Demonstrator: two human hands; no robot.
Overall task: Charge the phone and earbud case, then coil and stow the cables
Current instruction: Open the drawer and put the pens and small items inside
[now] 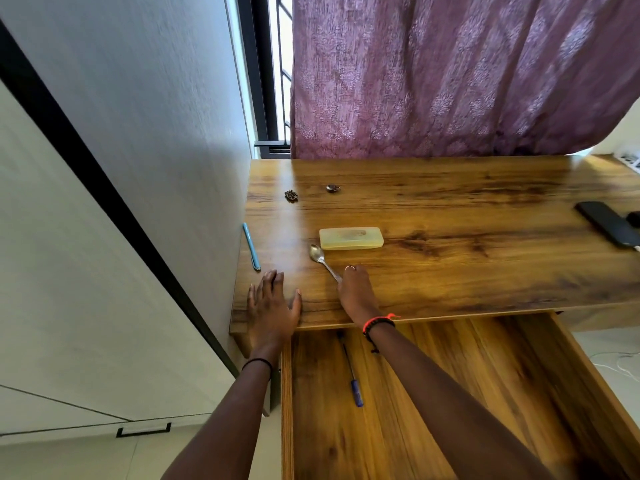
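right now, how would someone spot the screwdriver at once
Find the wooden desk by the purple curtain, then the open drawer below its front edge. The screwdriver lies near the drawer's left side; unlike the light blue pen on the desktop, it has a dark shaft and deep blue handle.

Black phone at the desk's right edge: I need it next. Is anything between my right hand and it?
Nothing visible: only bare wooden desk between right hand and black phone. The yellow plastic case lies farther back, off that line. The hand holds a metal spoon, though.
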